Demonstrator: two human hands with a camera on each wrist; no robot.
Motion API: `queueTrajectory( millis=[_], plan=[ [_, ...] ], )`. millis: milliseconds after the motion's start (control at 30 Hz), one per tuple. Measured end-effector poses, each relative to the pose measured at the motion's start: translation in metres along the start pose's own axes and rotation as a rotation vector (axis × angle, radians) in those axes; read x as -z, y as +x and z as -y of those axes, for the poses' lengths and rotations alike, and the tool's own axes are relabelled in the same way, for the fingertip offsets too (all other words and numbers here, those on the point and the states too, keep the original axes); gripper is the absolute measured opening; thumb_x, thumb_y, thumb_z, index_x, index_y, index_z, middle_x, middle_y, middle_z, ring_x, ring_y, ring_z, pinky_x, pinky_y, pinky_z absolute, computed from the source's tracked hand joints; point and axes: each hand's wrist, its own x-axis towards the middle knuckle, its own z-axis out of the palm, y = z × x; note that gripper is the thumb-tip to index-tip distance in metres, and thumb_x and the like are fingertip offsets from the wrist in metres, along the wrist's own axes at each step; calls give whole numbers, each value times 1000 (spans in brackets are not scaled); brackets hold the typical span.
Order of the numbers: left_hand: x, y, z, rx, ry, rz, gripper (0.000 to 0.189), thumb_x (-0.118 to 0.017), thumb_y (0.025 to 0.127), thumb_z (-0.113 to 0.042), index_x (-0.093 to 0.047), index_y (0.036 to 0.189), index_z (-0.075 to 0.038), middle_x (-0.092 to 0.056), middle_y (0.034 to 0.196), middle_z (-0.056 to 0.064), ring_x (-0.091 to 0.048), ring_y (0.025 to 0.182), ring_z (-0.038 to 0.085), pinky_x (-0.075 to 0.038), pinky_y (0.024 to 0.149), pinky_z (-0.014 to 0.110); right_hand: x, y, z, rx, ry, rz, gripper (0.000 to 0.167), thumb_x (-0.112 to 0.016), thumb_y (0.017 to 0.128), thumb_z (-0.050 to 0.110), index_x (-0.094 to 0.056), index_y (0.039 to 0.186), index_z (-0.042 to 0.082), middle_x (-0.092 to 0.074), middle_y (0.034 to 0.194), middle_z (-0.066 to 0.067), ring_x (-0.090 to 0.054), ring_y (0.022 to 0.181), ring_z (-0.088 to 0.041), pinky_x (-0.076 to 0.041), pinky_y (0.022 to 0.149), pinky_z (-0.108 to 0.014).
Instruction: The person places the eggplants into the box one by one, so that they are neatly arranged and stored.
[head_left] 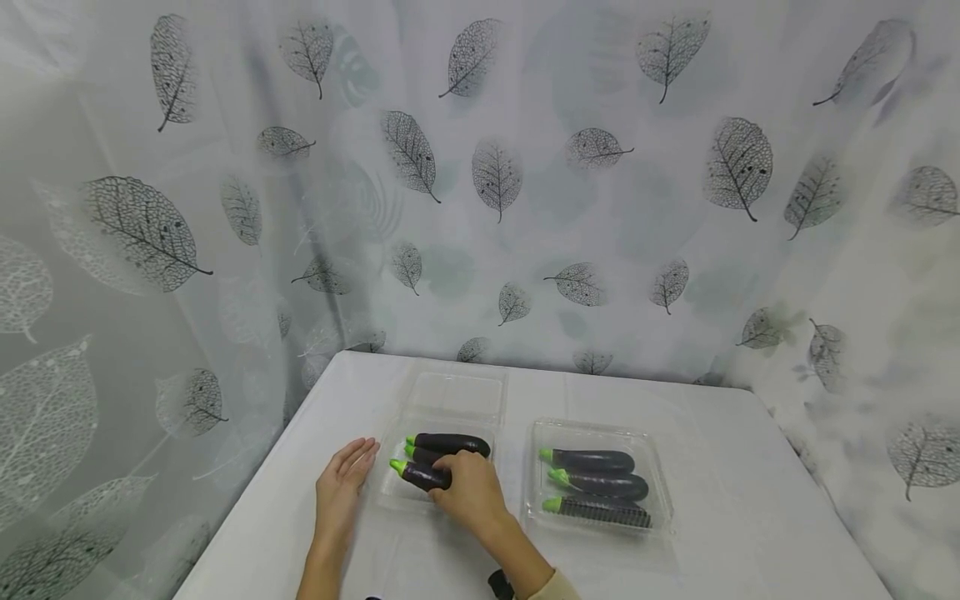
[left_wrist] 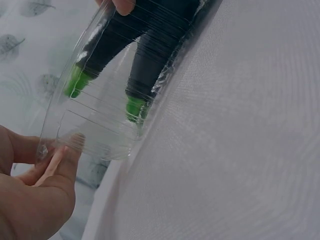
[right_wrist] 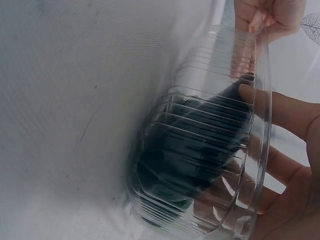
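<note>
On the left of the table in the head view sits a clear plastic container (head_left: 390,498), its lid (head_left: 459,394) folded open toward the back. Two dark eggplants with green caps, a far one (head_left: 453,443) and a middle one (head_left: 422,455), lie inside. My right hand (head_left: 472,493) holds a third eggplant (head_left: 417,475) by its body along the near side, cap pointing left. Beside the container's left edge is my left hand (head_left: 341,492), fingers fairly straight. In the left wrist view its fingers (left_wrist: 71,162) touch the rim, and green caps (left_wrist: 80,82) show through the wall.
Right of the open container stands a second clear container (head_left: 663,508) with three eggplants (head_left: 600,485) lying side by side, caps to the left. A white cloth covers the table (head_left: 750,500). Behind and at the sides hangs a leaf-patterned curtain (head_left: 540,250).
</note>
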Motion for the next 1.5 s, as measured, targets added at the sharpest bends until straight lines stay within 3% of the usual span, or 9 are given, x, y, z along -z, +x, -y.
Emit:
queueTrajectory(
  millis=[333, 600, 867, 1167, 1300, 1500],
  plan=[
    [-1, 0, 0, 11, 0, -5, 46, -60, 107, -12, -47, 149, 0, -58, 148, 14, -60, 134, 22, -51, 104, 15, -1, 0, -3, 9, -10, -10, 32, -94, 71, 22, -84, 99, 14, -78, 92, 0, -71, 91, -24, -60, 80, -39],
    [-3, 0, 1, 5, 13, 6, 46, -61, 107, -12, -47, 149, 0, -58, 148, 15, -60, 135, 22, -51, 104, 16, -1, 1, -5, -7, -20, 34, 33, -95, 71, 22, -84, 102, 12, -79, 94, 0, -67, 91, -23, -58, 80, -38],
    [-1, 0, 3, -14, -14, 13, 46, -60, 106, -10, -46, 149, 1, -58, 148, 16, -62, 132, 19, -51, 105, 17, 0, 0, -5, -5, -14, 31, 31, -94, 68, 14, -85, 97, 11, -78, 91, 1, -65, 90, -22, -61, 84, -40],
    [-1, -1, 2, -15, -24, 7, 47, -62, 106, -10, -46, 149, 2, -58, 148, 17, -63, 129, 15, -51, 104, 16, -3, 1, -10, 8, 29, 33, 27, -93, 73, 17, -84, 98, 15, -78, 94, 4, -69, 96, -23, -60, 88, -42],
    [-2, -1, 2, -23, -31, -6, 48, -63, 105, -8, -46, 149, 4, -57, 148, 21, -65, 127, 14, -52, 103, 16, 1, 1, -10, -9, 98, 8, 23, -91, 78, 17, -84, 100, 15, -78, 95, 7, -71, 99, -21, -61, 88, -41],
    [-2, -1, 1, -25, -31, -2, 48, -62, 105, -9, -46, 149, 4, -57, 148, 21, -64, 129, 17, -52, 103, 18, 10, -1, -12, -40, 185, -97, 16, -87, 83, 15, -82, 98, 14, -76, 92, 5, -71, 88, -13, -61, 76, -33]
  ],
)
